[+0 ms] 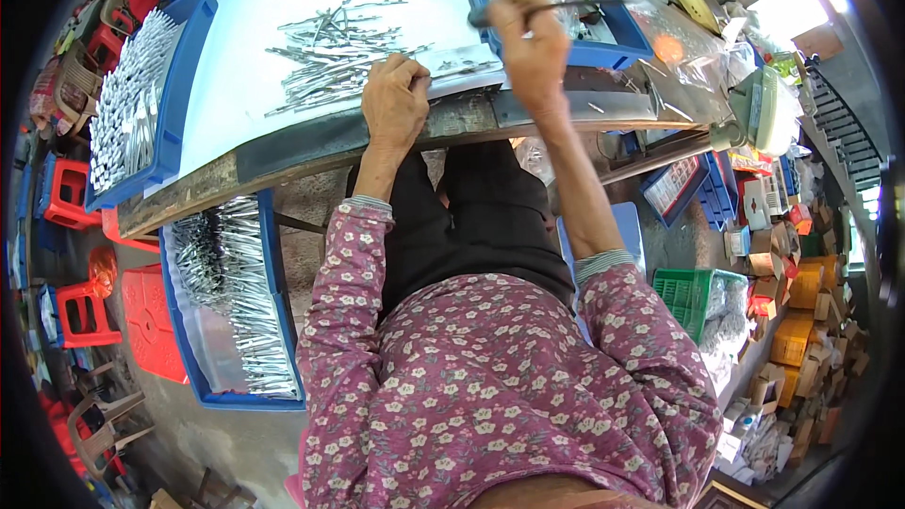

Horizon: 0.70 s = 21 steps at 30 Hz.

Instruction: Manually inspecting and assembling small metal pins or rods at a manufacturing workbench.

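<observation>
Your right hand [533, 47] is clenched around a slim dark rod-shaped tool [556, 8], holding it near one end so the shaft lies roughly level and runs past your grip to either side, its far part reaching over the blue plastic tray [603, 52] just beyond your knuckles. That high, closed hold looks meant to keep the tool steady while you work below it.

Your left hand [396, 99] lies palm down at the near edge of the white sheet-covered counter [245, 57], fingers curled and pressing on the sheet. Whether it pinches one of the small parts under the fingertips, you cannot tell from here. Just beyond that grip spreads a loose heap of thin silvery metal pins [330, 52], close enough to draw from without stretching.

Further out to the left of that hand, a long blue tray of packed silvery pieces [127, 108] sits on the counter, and a second blue tray of bright metal pieces [236, 297] rests lower, beside your left elbow, likely placed there for easy reach.
</observation>
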Each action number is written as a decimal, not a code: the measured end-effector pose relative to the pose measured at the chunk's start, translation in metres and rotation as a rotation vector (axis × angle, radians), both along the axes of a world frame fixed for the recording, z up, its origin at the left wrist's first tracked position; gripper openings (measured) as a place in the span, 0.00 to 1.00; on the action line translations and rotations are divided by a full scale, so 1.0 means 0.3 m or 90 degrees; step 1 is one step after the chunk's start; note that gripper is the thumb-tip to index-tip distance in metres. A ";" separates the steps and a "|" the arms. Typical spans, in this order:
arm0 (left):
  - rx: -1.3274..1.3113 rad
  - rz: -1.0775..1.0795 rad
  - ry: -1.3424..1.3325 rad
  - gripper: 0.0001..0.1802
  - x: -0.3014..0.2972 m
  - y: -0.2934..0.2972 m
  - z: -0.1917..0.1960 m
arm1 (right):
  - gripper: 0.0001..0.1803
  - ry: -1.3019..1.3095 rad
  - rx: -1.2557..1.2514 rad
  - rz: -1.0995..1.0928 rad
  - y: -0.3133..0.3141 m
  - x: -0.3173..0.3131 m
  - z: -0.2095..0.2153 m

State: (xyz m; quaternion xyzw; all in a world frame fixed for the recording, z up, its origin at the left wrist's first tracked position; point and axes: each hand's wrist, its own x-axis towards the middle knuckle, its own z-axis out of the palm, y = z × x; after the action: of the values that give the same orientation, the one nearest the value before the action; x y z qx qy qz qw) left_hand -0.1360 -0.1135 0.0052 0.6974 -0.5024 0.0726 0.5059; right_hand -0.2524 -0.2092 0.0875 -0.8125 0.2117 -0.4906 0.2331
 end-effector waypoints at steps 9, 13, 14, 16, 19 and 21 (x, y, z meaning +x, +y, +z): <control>-0.004 -0.007 -0.038 0.01 0.008 -0.002 -0.011 | 0.15 0.103 0.234 -0.044 -0.028 -0.089 -0.130; 0.058 -0.030 -0.030 0.02 0.017 -0.001 0.016 | 0.14 0.052 0.259 -0.037 -0.030 -0.168 -0.154; 0.079 -0.031 -0.028 0.03 0.020 0.002 0.024 | 0.14 0.043 0.264 -0.042 -0.022 -0.181 -0.161; 0.087 -0.026 -0.079 0.05 0.021 -0.007 0.032 | 0.13 0.040 0.299 -0.038 0.001 -0.216 -0.168; 0.075 -0.053 -0.151 0.04 0.003 -0.027 0.038 | 0.12 0.099 0.295 -0.020 0.047 -0.263 -0.225; 0.117 -0.023 -0.212 0.04 0.001 -0.040 0.024 | 0.12 0.181 0.279 -0.015 0.085 -0.288 -0.270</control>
State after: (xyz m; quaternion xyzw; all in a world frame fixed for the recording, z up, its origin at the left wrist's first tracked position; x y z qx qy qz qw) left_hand -0.1356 -0.1257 0.0126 0.7100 -0.5960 0.1315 0.3513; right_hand -0.3388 -0.1836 0.0064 -0.8010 0.3529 -0.3164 0.3658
